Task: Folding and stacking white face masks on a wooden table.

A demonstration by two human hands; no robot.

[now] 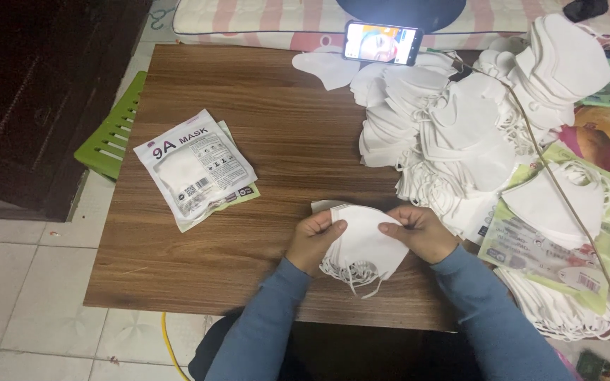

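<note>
Head view: we pinch a small stack of white masks at the table's near edge, left hand and right hand closed on opposite sides, squaring it; the loose pile lies far right, sealed packs left.

Matt cloth masks, wood-grain table, glossy plastic packs.

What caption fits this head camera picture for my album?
Both hands, left hand and right hand, hold a small stack of white masks over a wooden table.
</note>
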